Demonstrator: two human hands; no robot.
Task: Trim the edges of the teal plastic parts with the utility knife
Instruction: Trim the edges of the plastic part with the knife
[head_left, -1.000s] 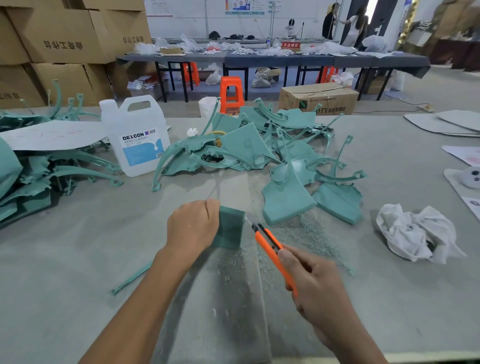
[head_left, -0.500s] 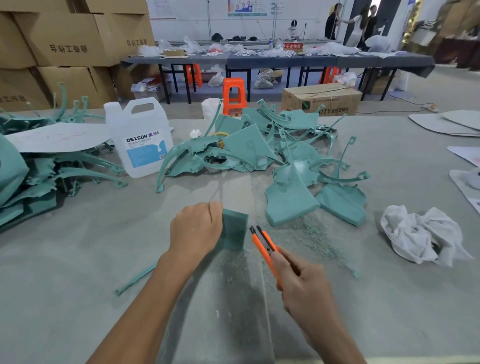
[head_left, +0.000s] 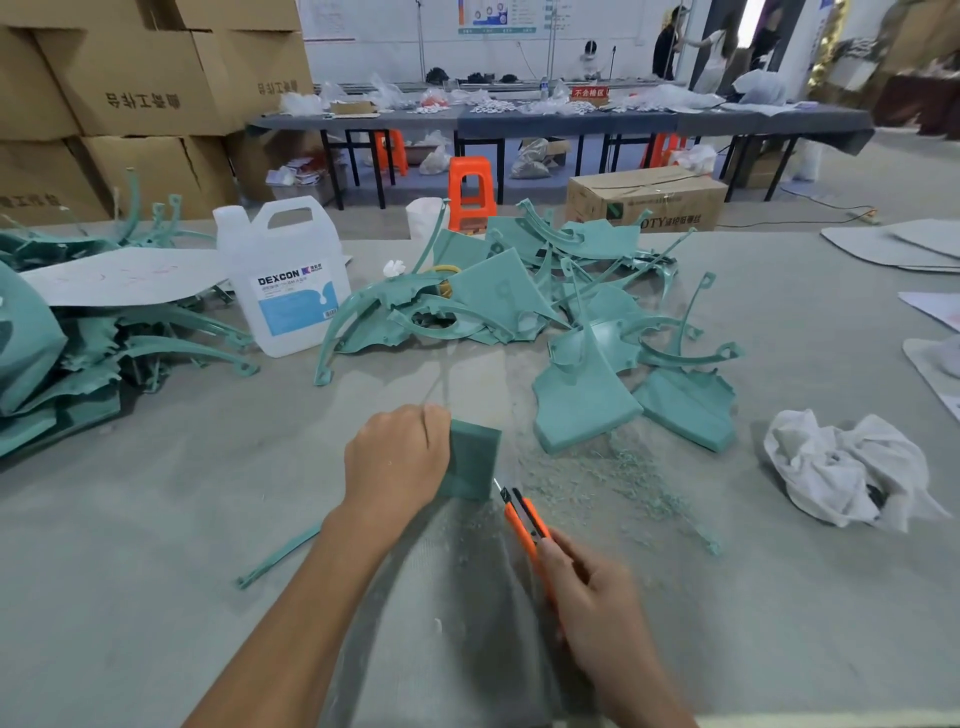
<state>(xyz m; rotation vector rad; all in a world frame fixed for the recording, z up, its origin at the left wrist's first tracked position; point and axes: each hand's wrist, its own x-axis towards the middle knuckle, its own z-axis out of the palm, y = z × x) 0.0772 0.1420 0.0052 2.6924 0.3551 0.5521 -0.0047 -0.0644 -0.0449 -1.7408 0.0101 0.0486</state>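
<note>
One flat teal part (head_left: 474, 460), orange knife (head_left: 521, 525)

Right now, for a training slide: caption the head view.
Left hand grips a teal plastic part; right hand holds an orange utility knife at its edge.

Bright, even indoor light fills the room, diffuse and coming from above. The tall white doorway (head_left: 749, 18) at the far top right is blown out with glare. Shadows are soft: a dull band lies on the pale grey bench (head_left: 156, 519) beside the left forearm (head_left: 311, 597), and dark pockets sit under the heap of teal plastic parts (head_left: 498, 296). Wide-angle bending curves the stacked brown cardboard boxes (head_left: 130, 78) at the left edge. The far people (head_left: 717, 49) look soft.
</note>
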